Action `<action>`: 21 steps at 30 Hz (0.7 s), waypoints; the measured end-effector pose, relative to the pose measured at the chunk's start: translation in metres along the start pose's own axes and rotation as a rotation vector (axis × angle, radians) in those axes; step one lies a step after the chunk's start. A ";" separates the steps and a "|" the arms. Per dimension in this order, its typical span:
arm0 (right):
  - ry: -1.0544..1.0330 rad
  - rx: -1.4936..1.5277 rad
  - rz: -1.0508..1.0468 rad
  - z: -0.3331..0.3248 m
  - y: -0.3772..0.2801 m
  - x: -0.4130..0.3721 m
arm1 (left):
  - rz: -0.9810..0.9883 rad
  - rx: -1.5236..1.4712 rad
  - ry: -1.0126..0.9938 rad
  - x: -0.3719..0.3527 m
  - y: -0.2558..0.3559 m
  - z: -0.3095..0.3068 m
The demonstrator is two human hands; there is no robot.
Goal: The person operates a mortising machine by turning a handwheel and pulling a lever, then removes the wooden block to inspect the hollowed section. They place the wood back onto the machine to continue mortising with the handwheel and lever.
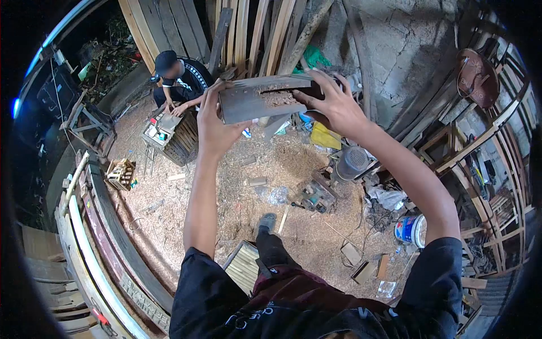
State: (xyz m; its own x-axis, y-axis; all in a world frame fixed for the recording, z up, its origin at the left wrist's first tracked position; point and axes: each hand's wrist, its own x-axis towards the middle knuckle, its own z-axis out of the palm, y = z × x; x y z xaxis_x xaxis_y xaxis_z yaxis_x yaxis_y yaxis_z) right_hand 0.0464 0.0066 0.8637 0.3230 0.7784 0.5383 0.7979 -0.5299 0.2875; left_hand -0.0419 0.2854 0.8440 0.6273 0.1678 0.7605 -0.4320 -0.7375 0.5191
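Observation:
Raised in front of me is a dark grey-brown, box-shaped wooden piece (pixel 243 104) with a long dark gap in its face and pale wood shavings (pixel 279 99) lying along it. My left hand (pixel 213 116) grips its left end, thumb on the lower edge and fingers up the side. At the other end my right hand (pixel 333 104) is closed around it, with fingertips reaching over the gap. Part of the right end is hidden behind that hand. Both forearms are stretched out above the shaving-covered floor (pixel 226 181).
A person (pixel 183 76) crouches at back left, hands on a wooden crate (pixel 175 135). Planks (pixel 254 34) lean on the back wall. A machine (pixel 319 195) stands on the floor, a paint bucket (pixel 411 230) at right, a slatted wooden stool (pixel 243 265) by my leg.

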 end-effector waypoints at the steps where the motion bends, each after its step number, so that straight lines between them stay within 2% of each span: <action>1: -0.009 0.000 -0.003 -0.001 0.005 -0.004 | 0.009 0.010 -0.004 0.002 0.001 -0.001; 5: -0.014 0.049 -0.005 -0.014 0.027 -0.025 | -0.092 -0.117 -0.031 0.003 -0.010 0.007; 9: 0.050 0.121 0.171 -0.006 0.030 -0.025 | -0.118 -0.234 -0.072 0.006 -0.044 0.024; 12: 0.044 0.362 0.335 0.030 0.039 -0.011 | -0.176 -0.276 -0.112 0.012 -0.069 0.035; 13: 0.069 0.551 0.372 0.041 0.046 -0.005 | -0.199 -0.305 -0.124 0.015 -0.075 0.038; 16: 0.308 0.674 0.496 0.072 0.044 0.003 | -0.183 -0.375 -0.186 0.030 -0.128 0.059; 17: 0.321 0.779 0.513 0.093 0.054 0.000 | -0.167 -0.397 -0.209 0.038 -0.145 0.067; 20: 0.335 0.810 0.639 0.115 0.052 0.005 | -0.183 -0.395 -0.269 0.058 -0.152 0.075; 21: 0.393 0.776 0.669 0.125 0.052 0.004 | -0.207 -0.478 -0.274 0.063 -0.151 0.077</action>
State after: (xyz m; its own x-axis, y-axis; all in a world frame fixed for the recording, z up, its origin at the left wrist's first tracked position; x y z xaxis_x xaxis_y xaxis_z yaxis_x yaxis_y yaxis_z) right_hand 0.1529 0.0237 0.7819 0.7350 0.1785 0.6541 0.6697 -0.3419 -0.6593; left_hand 0.1129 0.3571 0.7832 0.8467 0.0545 0.5293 -0.4874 -0.3198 0.8125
